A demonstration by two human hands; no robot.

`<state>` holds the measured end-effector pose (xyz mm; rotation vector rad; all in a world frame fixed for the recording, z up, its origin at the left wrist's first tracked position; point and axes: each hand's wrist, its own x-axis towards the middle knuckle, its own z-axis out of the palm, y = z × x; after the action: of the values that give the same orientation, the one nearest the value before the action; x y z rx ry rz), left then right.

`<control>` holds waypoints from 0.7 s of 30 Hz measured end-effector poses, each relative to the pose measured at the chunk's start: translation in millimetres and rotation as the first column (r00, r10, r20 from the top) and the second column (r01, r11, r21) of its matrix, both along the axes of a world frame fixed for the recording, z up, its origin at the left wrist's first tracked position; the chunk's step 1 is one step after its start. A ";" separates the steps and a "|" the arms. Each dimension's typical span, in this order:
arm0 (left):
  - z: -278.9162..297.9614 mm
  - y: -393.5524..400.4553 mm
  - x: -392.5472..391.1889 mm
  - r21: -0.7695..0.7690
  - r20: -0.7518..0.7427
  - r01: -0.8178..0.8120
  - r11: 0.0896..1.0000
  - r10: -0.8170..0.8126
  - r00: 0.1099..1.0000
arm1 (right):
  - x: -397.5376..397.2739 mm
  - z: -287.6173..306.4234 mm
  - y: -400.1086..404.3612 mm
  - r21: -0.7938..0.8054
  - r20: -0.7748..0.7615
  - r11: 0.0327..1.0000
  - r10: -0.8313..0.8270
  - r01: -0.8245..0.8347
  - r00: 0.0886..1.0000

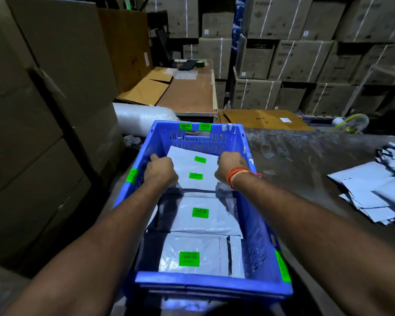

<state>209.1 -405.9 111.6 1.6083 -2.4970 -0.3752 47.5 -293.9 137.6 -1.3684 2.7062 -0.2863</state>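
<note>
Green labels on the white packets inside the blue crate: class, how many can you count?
4. Upper label and lower label on the far packet; third label on the middle packet; fourth label on the near packet. Others may be hidden underneath.

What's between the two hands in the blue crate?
Head view: a white mailer, two green labels on it, spans from left hand to right hand.

Glossy plastic mailers (184,225), matt blue plastic crate (212,282)
</note>
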 end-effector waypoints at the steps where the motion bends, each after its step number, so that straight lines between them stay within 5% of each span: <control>1: 8.0 5.0 -2.1 -0.007 -0.026 0.011 1.000 -0.011 1.000 | -1.3 6.6 5.2 -0.052 0.037 0.999 0.004 -0.002 0.999; 11: 79.3 132.1 -55.4 -0.157 -0.454 0.317 0.935 -0.354 0.818 | -20.4 57.3 133.5 -0.479 0.080 0.874 -0.056 0.088 0.995; 21: 56.3 299.1 -159.2 -0.213 -0.438 0.536 0.817 -0.570 0.695 | -98.3 13.1 317.0 -0.513 0.234 0.800 -0.220 0.312 0.947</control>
<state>49.9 -106.8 167.9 0.5684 -2.4753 -0.6580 -50.8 23.1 150.8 -0.9730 2.7782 -1.2231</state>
